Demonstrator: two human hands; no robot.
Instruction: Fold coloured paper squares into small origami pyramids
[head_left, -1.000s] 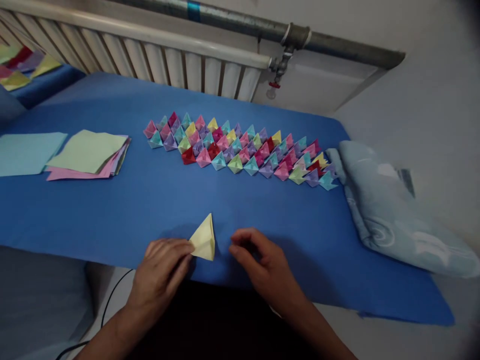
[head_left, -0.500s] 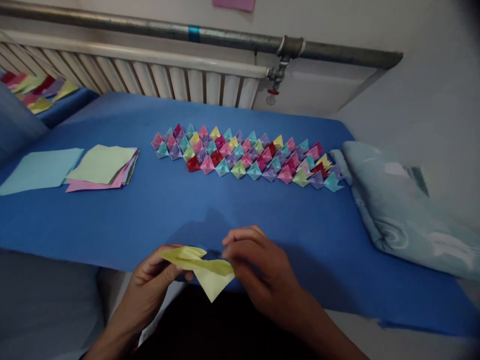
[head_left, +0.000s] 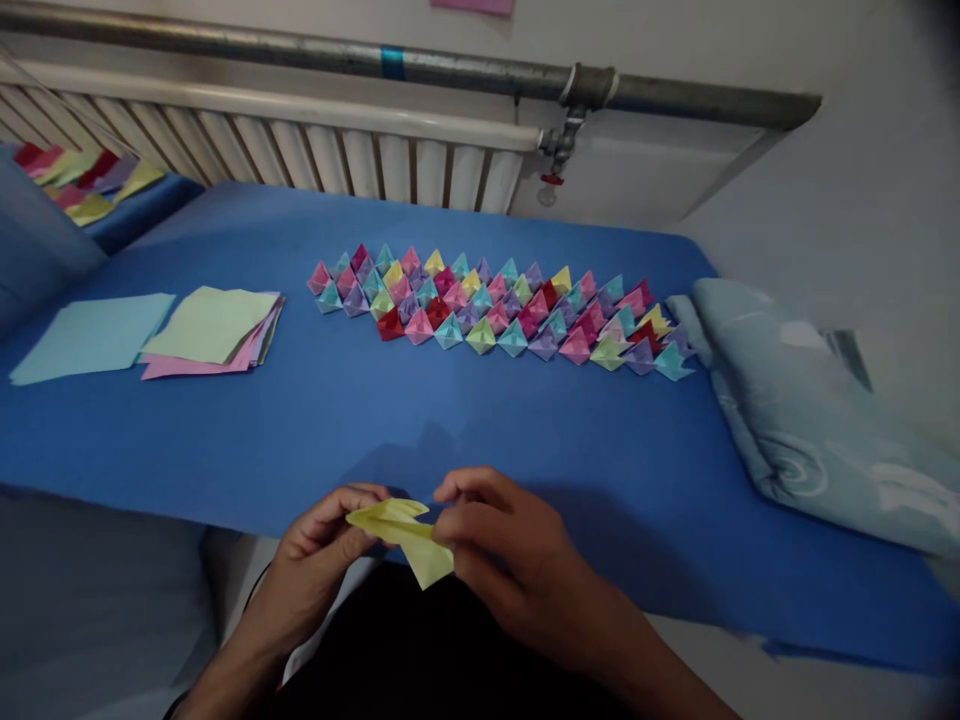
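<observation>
Dim, cool indoor light, soft dark shadows on blue cloth (head_left: 360,420) beside right hand (head_left: 517,560), faint sheen along metal pipe (head_left: 487,77), dark clothing (head_left: 420,660) near black, shaded upper right corner, wide-angle stretching towards edges, slight overall softness.

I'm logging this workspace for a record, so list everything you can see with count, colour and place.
Folded paper: 1, yellow, in the left hand, right fingers at its edge
Origami pieces: dozens, multicoloured, in rows mid-surface
Paper stack: 1, pale green over pink and others, left
Paper sheets: number unclear, light blue, far left
Coloured papers: several, mixed, upper left
Cloth-covered surface: 1, blue, below everything
Folded blanket: 1, pale blue-green, right
Radiator: 1, off-white, back
Pipe: 1, grey with blue band, above radiator
Valve handle: 1, red, below pipe
Pink paper: 1, top edge
Hands: 2, bare, front centre: left hand, right hand
</observation>
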